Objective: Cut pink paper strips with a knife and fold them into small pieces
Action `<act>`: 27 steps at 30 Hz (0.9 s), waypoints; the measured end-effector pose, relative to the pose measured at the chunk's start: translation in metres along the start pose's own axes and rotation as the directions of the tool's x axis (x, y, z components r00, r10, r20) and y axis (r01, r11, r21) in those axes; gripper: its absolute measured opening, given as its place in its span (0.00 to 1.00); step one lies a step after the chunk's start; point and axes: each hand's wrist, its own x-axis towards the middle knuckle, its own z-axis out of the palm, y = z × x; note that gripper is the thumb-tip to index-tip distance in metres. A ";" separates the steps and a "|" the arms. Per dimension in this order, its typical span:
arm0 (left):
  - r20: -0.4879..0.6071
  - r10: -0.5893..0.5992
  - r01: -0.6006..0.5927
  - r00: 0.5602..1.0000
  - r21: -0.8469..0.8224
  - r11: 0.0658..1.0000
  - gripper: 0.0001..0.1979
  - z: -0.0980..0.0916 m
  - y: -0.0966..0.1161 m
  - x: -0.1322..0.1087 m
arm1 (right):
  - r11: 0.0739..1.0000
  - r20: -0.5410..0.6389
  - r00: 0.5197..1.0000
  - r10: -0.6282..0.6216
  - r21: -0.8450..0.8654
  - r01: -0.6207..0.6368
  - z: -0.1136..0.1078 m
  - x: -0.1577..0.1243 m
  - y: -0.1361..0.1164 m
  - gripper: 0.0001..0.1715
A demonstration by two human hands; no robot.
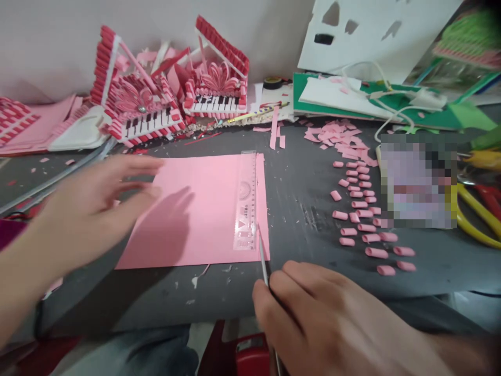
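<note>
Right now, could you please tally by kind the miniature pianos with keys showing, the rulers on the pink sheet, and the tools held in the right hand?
Miniature grand pianos with keys showing: 2
Clear ruler: 1
Slim metal tool in the right hand: 1
Total: 4

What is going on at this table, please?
A person's right hand holds a thin tool, its tip over a pink sheet, beside a clear ruler. The ruler lies near the sheet's right edge. The left hand, open, is near the sheet's left edge, off the ruler. Small pink rolls lie farther right.
</note>
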 end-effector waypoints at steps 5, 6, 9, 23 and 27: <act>0.230 0.440 -0.466 0.868 0.067 0.883 0.25 0.053 0.048 0.035 | 0.995 0.025 1.000 0.007 -0.095 -0.005 -0.001 0.000 -0.007 0.10; 0.267 0.444 -0.476 0.855 0.069 0.877 0.27 0.062 0.049 0.041 | 0.994 0.010 1.000 0.013 -0.110 -0.012 -0.004 -0.001 -0.009 0.11; 0.282 0.460 -0.496 0.842 0.068 0.866 0.29 0.081 0.044 0.052 | 0.987 -0.089 0.992 0.092 -0.120 -0.102 -0.021 -0.003 -0.009 0.14; 0.243 0.637 -0.674 0.732 0.118 0.729 0.27 0.103 0.026 0.051 | 0.780 -0.317 0.717 0.621 0.343 -0.524 -0.056 0.014 0.058 0.20; 0.247 0.594 -0.632 0.765 0.114 0.767 0.29 0.102 0.029 0.051 | 0.724 -0.309 0.664 0.681 0.417 -0.549 -0.055 0.012 0.051 0.20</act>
